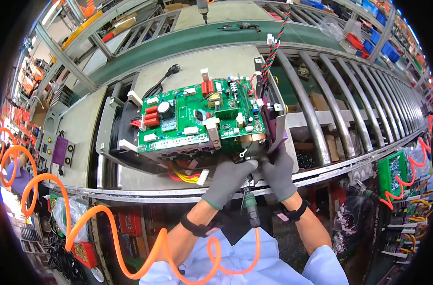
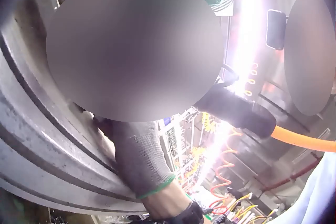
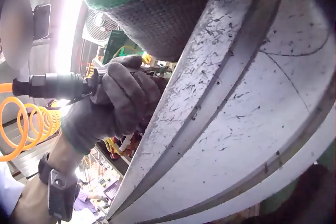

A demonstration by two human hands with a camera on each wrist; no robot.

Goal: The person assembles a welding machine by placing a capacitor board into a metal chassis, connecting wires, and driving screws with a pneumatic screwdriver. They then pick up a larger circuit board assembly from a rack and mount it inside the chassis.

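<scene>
A green circuit board [image 1: 183, 111] sits on top of an open metal unit. At the unit's near right corner, my gloved left hand [image 1: 230, 180] grips an air tool [image 1: 251, 209]; the right wrist view shows the left hand's [image 3: 123, 98] curled fingers round the tool [image 3: 55, 85]. Close beside it, my gloved right hand [image 1: 279, 175] reaches to the unit's front edge, its fingertips hidden. A ring terminal [image 1: 242, 154] on a black wire lies just above the left hand. A large blur covers much of the left wrist view, with the right glove [image 2: 142, 155] below it.
Steel rollers [image 1: 340, 104] run to the right, and a metal rail [image 1: 150, 194] passes in front of the unit. An orange coiled hose [image 1: 102, 209] loops across the left foreground. A screwdriver [image 1: 203, 9] hangs at the top. A green bin [image 1: 392, 173] stands right.
</scene>
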